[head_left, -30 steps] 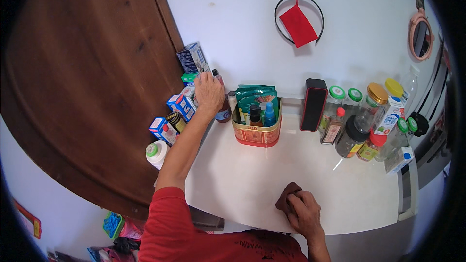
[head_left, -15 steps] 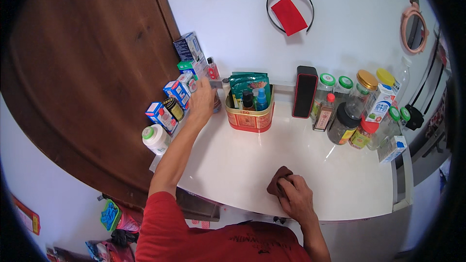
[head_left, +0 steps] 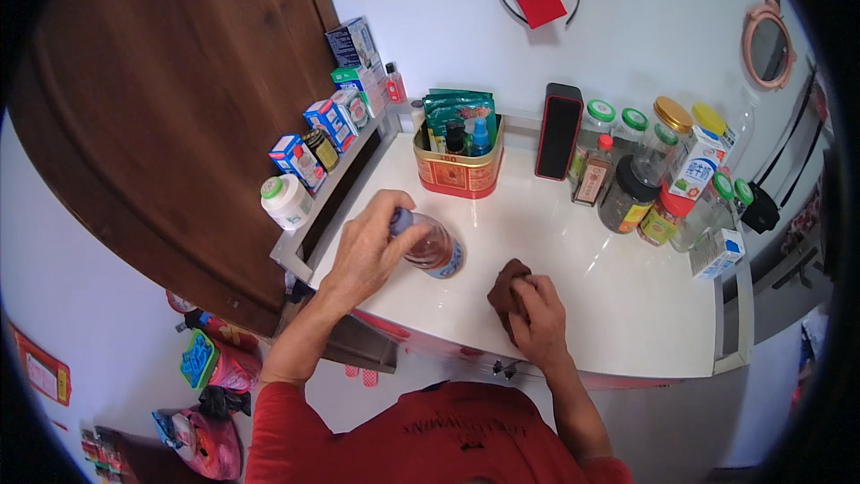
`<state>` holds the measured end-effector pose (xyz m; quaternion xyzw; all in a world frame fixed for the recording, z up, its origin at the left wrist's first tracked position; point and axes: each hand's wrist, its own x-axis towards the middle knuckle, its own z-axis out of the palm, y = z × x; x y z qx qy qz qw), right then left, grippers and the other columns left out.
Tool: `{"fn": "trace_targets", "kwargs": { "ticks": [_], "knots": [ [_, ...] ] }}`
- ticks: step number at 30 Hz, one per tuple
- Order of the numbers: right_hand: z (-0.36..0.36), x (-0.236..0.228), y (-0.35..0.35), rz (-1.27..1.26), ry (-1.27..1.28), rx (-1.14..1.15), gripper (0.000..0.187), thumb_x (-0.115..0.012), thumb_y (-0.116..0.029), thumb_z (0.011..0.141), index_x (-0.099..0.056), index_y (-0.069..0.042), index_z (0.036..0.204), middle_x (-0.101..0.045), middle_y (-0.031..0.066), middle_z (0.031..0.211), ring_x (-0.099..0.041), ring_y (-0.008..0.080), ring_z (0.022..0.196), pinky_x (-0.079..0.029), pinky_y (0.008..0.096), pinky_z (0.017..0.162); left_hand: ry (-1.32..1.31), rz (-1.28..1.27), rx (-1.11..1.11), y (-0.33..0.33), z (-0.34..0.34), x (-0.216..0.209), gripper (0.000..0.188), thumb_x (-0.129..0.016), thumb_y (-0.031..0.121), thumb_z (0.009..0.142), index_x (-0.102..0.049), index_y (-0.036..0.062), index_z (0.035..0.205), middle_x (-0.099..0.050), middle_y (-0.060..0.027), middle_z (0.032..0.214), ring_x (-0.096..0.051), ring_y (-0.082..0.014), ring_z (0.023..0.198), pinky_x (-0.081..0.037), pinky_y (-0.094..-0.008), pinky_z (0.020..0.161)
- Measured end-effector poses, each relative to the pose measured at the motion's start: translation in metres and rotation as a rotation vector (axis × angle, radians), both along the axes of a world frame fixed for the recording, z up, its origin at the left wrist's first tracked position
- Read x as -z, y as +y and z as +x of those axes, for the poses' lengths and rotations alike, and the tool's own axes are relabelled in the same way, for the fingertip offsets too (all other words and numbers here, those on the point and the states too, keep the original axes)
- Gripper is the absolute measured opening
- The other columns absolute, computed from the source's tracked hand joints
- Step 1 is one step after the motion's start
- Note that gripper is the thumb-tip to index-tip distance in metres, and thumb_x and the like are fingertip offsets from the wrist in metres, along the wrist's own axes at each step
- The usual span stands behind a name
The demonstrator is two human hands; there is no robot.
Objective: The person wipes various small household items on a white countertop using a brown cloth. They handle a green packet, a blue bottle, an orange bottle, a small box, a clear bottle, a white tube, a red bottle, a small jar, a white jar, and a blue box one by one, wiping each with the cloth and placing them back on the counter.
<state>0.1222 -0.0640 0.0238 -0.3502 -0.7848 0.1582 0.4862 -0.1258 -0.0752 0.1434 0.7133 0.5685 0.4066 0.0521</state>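
My left hand (head_left: 365,251) is closed round the purple cap of a clear plastic bottle (head_left: 434,249). The bottle has a blue label near its base and tilts a little over the white tabletop (head_left: 591,291); I cannot tell whether its base touches. My right hand (head_left: 539,315) grips a crumpled brown cloth (head_left: 507,291) near the front edge of the table. Beyond the bottle stands a red and gold tin (head_left: 459,174) filled with green packets, a blue spray bottle (head_left: 480,136) and other small bottles.
Small boxes (head_left: 298,161) and a white jar (head_left: 287,202) line the raised left ledge. A black and red speaker (head_left: 559,133) stands at the back. Several glass jars (head_left: 627,202), a sauce bottle (head_left: 593,170) and cartons (head_left: 717,254) crowd the right side. A brown door (head_left: 179,108) is at left.
My left hand has come from the back left toward me, bringing the bottle over the middle of the tabletop. My right hand stays on the cloth. The view has shifted slightly.
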Motion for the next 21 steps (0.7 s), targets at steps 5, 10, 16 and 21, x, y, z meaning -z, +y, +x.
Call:
{"fn": "trace_targets", "kwargs": {
  "ticks": [5,10,16,21],
  "knots": [
    [-0.009,-0.040,0.005,-0.122,0.344,-0.098,0.040,-0.057,-0.005,0.082,-0.048,0.007,0.118,-0.047,0.0214,0.115,-0.051,0.0368,0.102,-0.043,0.0367,0.087,0.027,0.043,0.153,-0.002,0.030,0.005,0.031,-0.071,0.022,0.084,-0.053,0.0049,0.102,-0.055,-0.0073,0.079,-0.052,-0.0137,0.062,-0.044,-0.0286,0.056],
    [-0.053,-0.060,0.025,-0.096,0.318,-0.206,0.051,-0.049,-0.019,0.090,-0.036,0.006,0.132,-0.036,0.0221,0.131,-0.038,0.0391,0.118,-0.030,0.0443,0.102,-0.182,0.089,0.203,0.016,0.042,0.029,0.027,-0.063,0.013,0.089,-0.053,0.0035,0.112,-0.057,-0.0047,0.091,-0.054,-0.0118,0.075,-0.046,-0.0247,0.066],
    [-0.055,-0.038,0.033,0.123,0.089,-0.010,0.046,-0.056,-0.010,0.083,-0.045,0.004,0.125,-0.043,0.0219,0.124,-0.044,0.0408,0.106,-0.041,0.0468,0.090,-0.381,0.158,0.088,0.029,0.064,0.061,0.042,-0.054,0.020,0.092,-0.045,0.0001,0.128,-0.055,-0.0143,0.107,-0.050,-0.0259,0.104,-0.039,-0.0373,0.092],
    [-0.040,-0.016,0.014,-0.027,-0.011,0.056,0.027,-0.059,-0.009,0.081,-0.052,0.000,0.105,-0.050,0.0192,0.106,-0.052,0.0384,0.093,-0.046,0.0453,0.076,-0.355,0.118,0.021,0.026,0.075,0.067,0.044,-0.053,0.019,0.091,-0.040,0.0025,0.131,-0.050,-0.0125,0.114,-0.048,-0.0216,0.104,-0.038,-0.0344,0.095]
  ]
}}
